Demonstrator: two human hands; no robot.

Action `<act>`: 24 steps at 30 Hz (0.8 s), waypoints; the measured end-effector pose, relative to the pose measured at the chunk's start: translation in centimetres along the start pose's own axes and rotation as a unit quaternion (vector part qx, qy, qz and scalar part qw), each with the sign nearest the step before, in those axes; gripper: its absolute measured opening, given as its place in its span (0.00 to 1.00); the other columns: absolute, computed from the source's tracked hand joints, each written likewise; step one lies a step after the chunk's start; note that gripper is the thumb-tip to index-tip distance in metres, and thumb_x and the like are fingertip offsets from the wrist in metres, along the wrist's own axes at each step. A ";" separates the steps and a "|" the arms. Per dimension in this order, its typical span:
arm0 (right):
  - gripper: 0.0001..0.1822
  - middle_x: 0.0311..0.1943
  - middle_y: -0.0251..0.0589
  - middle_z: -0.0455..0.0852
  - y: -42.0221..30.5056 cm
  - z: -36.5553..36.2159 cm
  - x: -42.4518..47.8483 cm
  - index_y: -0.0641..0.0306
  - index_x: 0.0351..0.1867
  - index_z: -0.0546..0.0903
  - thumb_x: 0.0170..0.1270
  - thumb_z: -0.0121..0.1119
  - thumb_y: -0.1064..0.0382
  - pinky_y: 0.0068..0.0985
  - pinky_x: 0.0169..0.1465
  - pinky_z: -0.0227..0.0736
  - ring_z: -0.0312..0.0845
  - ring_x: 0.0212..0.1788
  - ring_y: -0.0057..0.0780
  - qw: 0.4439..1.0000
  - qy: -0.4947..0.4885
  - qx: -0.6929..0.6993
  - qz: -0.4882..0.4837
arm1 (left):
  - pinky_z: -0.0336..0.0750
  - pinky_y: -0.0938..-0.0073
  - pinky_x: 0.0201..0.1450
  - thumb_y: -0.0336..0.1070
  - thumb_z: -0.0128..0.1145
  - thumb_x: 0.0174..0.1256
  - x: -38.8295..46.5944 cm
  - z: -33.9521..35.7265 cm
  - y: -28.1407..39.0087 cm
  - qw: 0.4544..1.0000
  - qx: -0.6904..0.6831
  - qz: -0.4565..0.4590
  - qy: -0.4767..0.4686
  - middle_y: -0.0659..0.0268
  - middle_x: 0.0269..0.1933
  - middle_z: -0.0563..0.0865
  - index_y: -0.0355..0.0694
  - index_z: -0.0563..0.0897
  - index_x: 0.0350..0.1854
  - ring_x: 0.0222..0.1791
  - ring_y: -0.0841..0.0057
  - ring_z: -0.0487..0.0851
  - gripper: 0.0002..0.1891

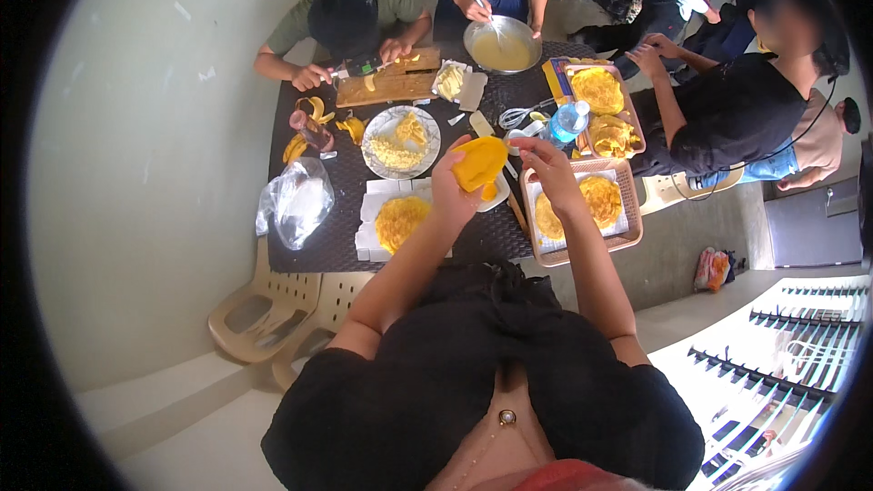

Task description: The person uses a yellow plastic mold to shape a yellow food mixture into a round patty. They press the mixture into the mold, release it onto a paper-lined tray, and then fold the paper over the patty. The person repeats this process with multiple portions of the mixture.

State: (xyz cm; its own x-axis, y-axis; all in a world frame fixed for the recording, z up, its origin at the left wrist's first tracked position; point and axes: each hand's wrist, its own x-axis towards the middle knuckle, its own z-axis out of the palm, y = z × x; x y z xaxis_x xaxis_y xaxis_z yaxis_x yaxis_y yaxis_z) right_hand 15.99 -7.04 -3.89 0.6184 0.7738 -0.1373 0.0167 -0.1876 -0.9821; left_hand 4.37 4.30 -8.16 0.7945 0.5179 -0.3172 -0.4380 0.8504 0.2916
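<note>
My left hand (455, 184) holds a smooth, yellow, oval piece of food (481, 162) above the table's front half; whether it is a folded crepe or fruit, I cannot tell. Beside its right edge is my right hand (554, 174), fingers bent and close together. Whether they grip anything is unclear. Under my left forearm, a yellow crepe (401, 219) lies on a white carton sheet (370, 215). More crepes (600, 200) rest on white paper in a tan plastic basket (634, 245) below my right hand. A white dish (502, 192) is partly hidden behind my left hand.
A patterned plate (368, 146) holds pale mashed food. Nearby are a water bottle (567, 124), a wire whisk (516, 116), a plastic bag (305, 201) and a second crepe basket (640, 140). Across the table, one person slices on a wooden board (361, 92); another stirs a metal bowl (501, 67).
</note>
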 end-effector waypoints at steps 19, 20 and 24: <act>0.19 0.44 0.43 0.77 19.8 3.7 4.7 0.50 0.49 0.75 0.53 0.46 0.65 0.31 0.50 0.67 0.74 0.44 0.38 0.878 -0.182 -0.430 0.101 | 0.70 0.69 0.53 0.23 0.40 0.55 3.0 -14.4 2.3 0.981 0.097 0.019 0.167 0.58 0.51 0.73 0.38 0.65 0.54 0.51 0.67 0.74 0.21; 0.23 0.42 0.45 0.79 20.4 3.7 4.2 0.48 0.53 0.71 0.53 0.46 0.66 0.34 0.47 0.69 0.76 0.43 0.40 0.875 -0.171 -0.449 0.061 | 0.71 0.69 0.52 0.21 0.39 0.54 3.1 -15.1 2.3 0.982 0.098 0.019 0.161 0.58 0.52 0.73 0.38 0.65 0.54 0.51 0.67 0.74 0.22; 0.29 0.36 0.47 0.80 19.6 5.4 4.1 0.44 0.59 0.62 0.53 0.45 0.67 0.36 0.42 0.72 0.78 0.38 0.41 0.789 -0.213 -0.567 0.104 | 0.71 0.69 0.52 0.19 0.40 0.55 3.0 -15.8 2.4 0.980 0.117 0.011 0.159 0.58 0.51 0.73 0.38 0.66 0.55 0.50 0.68 0.74 0.22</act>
State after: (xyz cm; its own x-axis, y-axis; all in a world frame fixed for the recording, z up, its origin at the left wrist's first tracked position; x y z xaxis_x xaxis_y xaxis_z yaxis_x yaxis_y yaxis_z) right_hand 14.61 -4.31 -24.44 0.3842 0.7432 -0.5478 0.7908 -0.5711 -0.2202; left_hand -0.91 9.33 -22.66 0.5978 0.5706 -0.5631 -0.3150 0.8131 0.4895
